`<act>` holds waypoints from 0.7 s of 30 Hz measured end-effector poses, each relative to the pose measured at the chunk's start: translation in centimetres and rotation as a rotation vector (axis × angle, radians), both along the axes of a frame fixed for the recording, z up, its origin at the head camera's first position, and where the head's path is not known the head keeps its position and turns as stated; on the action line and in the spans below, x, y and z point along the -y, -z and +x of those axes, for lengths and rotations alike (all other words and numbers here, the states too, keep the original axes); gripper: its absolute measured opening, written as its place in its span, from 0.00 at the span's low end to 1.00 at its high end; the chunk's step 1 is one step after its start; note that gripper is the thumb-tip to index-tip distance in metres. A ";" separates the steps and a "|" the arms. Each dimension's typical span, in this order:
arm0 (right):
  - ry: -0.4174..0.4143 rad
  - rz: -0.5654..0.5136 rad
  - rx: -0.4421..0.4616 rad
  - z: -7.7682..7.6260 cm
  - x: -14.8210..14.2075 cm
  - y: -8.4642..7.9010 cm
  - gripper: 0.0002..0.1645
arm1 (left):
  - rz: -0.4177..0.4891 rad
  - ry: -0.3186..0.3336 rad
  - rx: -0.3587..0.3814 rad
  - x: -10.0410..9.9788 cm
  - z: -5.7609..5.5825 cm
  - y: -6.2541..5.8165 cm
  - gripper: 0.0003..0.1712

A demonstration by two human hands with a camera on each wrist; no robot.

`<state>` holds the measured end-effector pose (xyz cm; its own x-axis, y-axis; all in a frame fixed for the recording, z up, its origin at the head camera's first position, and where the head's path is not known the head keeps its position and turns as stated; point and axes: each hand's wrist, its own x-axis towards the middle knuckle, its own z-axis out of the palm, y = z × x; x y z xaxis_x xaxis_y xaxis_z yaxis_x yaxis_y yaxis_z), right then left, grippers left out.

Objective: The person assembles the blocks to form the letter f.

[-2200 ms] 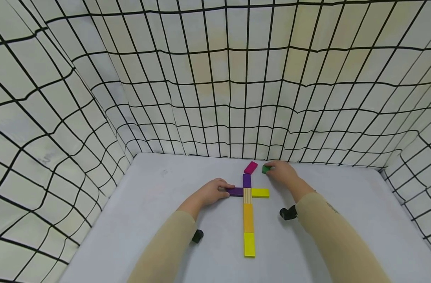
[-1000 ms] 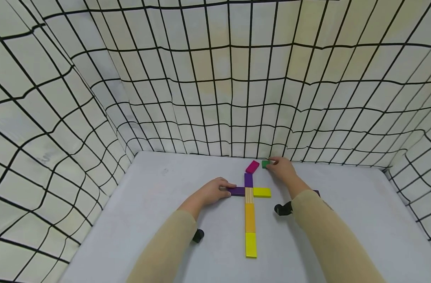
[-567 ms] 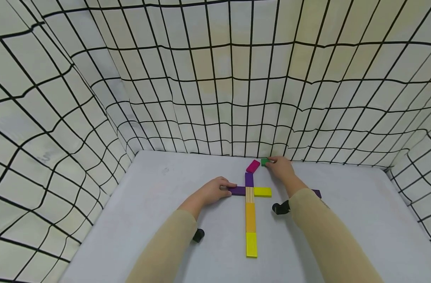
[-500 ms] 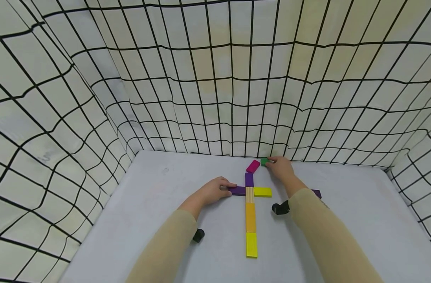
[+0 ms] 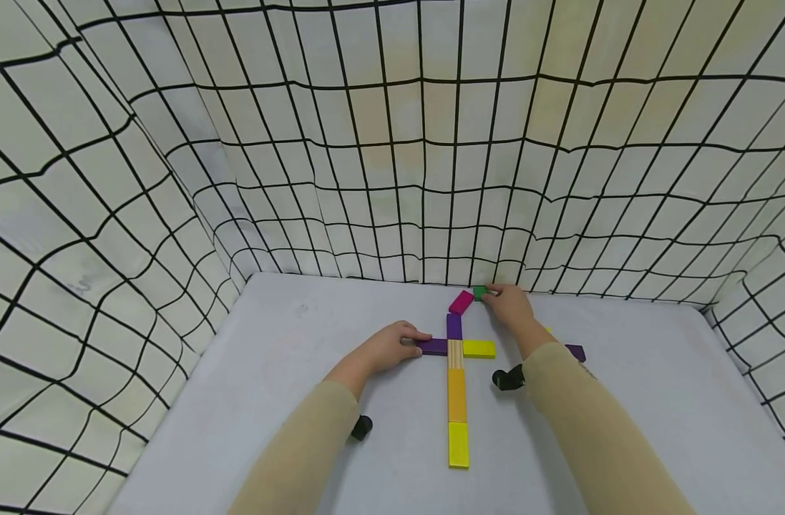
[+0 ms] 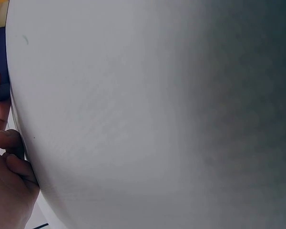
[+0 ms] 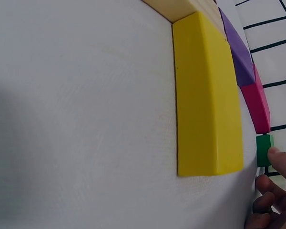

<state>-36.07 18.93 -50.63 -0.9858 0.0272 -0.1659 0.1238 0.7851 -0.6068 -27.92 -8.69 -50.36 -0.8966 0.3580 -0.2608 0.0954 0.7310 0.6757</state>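
Note:
My left hand pinches the outer end of a purple block, which lies against a pale striped wooden block. With thumb and finger, my right hand grips a small green block at the upper end of a tilted pink block. Below the pink one comes another purple block, in line with the wooden piece. A yellow block extends to the right of the wood. Downward run an orange block and a second yellow block.
Beside my right forearm lies a loose purple block, and a bit of yellow shows past the sleeve. Black netting over pale walls rises behind the white table and at both sides. Each wrist carries a black device.
My right hand has slid the green block left and slightly away, up to the pink block. The left hand keeps its grip on the purple block in place.

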 end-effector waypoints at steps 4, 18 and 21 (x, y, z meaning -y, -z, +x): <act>-0.005 0.008 0.002 0.0 0.2 -0.2 0.27 | 0.004 -0.001 0.003 0.0 0.0 0.0 0.19; 0.021 -0.033 0.002 0.2 0.2 -0.3 0.28 | 0.007 0.005 -0.004 -0.1 0.1 -0.2 0.19; 0.019 -0.043 -0.003 0.3 0.2 -0.2 0.29 | 0.009 0.005 -0.003 -0.1 0.1 -0.3 0.19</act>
<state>-35.80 18.69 -50.44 -0.9857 0.0386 -0.1642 0.1363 0.7558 -0.6404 -27.83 -8.60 -50.10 -0.8955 0.3652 -0.2545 0.1015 0.7242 0.6821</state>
